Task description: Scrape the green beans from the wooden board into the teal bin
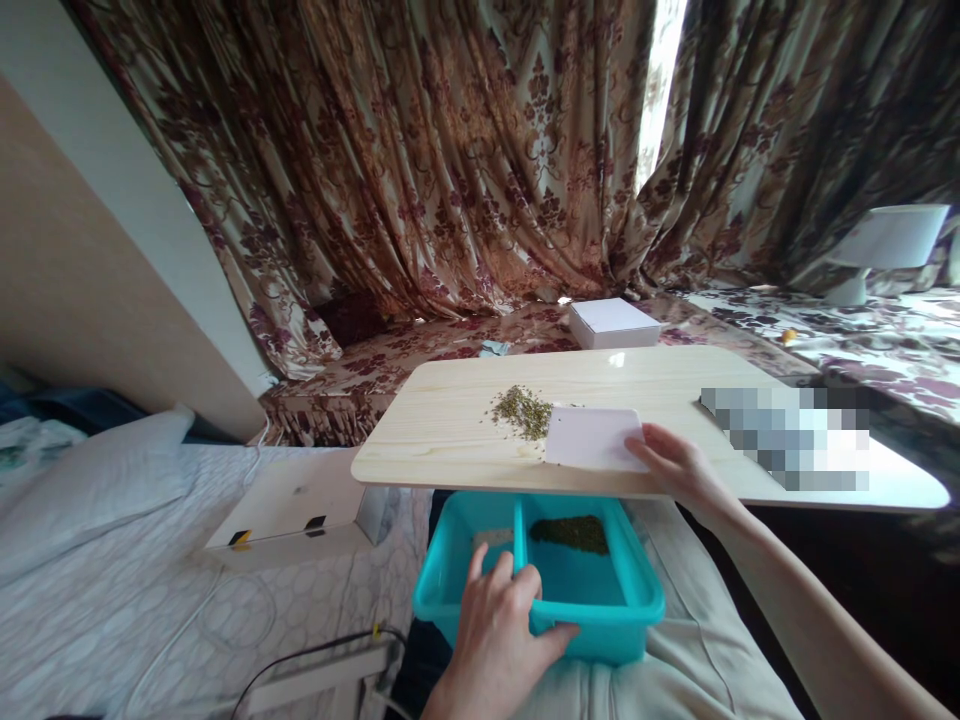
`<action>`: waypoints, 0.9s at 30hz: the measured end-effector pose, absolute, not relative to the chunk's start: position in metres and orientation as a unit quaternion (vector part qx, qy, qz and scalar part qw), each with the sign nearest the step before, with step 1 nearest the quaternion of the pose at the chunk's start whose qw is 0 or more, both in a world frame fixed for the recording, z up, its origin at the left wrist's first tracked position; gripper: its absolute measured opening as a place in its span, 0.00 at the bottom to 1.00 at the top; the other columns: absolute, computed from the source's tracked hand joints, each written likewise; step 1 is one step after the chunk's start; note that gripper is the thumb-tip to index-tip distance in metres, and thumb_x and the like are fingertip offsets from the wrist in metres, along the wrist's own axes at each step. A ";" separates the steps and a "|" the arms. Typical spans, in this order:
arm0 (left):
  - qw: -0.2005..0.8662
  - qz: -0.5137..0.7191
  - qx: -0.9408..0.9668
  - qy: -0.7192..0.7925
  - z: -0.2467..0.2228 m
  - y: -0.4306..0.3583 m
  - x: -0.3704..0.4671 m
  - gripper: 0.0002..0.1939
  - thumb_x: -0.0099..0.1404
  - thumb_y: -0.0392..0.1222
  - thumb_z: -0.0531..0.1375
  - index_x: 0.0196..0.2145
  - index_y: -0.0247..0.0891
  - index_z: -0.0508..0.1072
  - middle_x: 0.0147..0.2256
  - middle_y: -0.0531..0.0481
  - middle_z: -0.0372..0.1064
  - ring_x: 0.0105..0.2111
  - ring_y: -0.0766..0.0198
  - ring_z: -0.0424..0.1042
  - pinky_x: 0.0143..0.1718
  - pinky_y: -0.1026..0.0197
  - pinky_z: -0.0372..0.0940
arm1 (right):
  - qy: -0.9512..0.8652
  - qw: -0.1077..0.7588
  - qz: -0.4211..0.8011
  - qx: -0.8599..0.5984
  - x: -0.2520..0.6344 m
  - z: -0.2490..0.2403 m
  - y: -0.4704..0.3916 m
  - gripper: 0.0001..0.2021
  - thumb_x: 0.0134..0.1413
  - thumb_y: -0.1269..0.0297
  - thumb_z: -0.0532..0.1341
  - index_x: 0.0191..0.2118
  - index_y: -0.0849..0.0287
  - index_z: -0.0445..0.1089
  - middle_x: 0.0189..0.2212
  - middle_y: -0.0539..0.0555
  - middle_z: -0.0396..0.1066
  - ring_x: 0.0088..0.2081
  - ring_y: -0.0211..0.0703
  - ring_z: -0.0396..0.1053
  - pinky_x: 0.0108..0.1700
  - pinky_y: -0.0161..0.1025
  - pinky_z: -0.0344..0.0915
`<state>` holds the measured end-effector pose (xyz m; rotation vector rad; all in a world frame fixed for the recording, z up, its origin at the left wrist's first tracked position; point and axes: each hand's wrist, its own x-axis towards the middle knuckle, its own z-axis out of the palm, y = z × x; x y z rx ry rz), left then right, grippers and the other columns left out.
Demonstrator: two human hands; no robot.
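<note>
My right hand [671, 455] pinches the right edge of a thin white rectangular plate [589, 438], which lies low over the wooden tabletop. At the plate's left edge is a loose heap of small greenish-brown grains [523, 412], perhaps seeds or dried herb. Below the table's front edge stands a turquoise two-compartment bin [651, 600]. Its right compartment holds a dark green pile of fine bits [570, 534]; a small pale patch shows in the left one, partly behind my fingers. My left hand [501, 605] grips the bin's near rim, fingers curled over it and thumb on the outer front.
A blurred-out object [787, 435] lies on the right of the pale wooden tabletop [442, 455]. Behind it sits a white box [615, 322]. To the left, another white box [300, 500] and cables rest on the bed. A lamp [892, 240] stands far right.
</note>
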<state>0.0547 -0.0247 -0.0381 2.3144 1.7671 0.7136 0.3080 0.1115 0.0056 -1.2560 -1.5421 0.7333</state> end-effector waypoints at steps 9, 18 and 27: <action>0.062 0.254 0.761 0.594 -0.047 -0.024 0.057 0.18 0.46 0.46 0.74 0.24 0.42 0.67 0.27 0.56 0.64 0.34 0.57 0.72 0.58 0.37 0.59 | -0.635 0.493 0.321 -0.500 0.311 0.016 0.106 0.19 0.46 0.43 0.65 0.31 0.55 0.73 0.32 0.57 0.80 0.35 0.51 0.76 0.38 0.42 0.73; 0.073 0.254 0.764 0.588 -0.058 -0.020 0.052 0.18 0.45 0.47 0.74 0.25 0.42 0.69 0.29 0.54 0.67 0.35 0.55 0.73 0.58 0.35 0.58 | -0.612 0.530 0.290 -0.509 0.291 0.010 0.124 0.14 0.47 0.47 0.63 0.28 0.54 0.72 0.28 0.55 0.79 0.32 0.50 0.77 0.36 0.42 0.73; 0.086 0.262 0.769 0.576 -0.062 -0.020 0.049 0.17 0.48 0.49 0.72 0.27 0.43 0.68 0.29 0.55 0.67 0.34 0.55 0.73 0.58 0.34 0.58 | -0.625 0.528 0.300 -0.490 0.295 0.010 0.120 0.17 0.47 0.44 0.64 0.30 0.55 0.73 0.28 0.55 0.79 0.32 0.49 0.76 0.35 0.41 0.73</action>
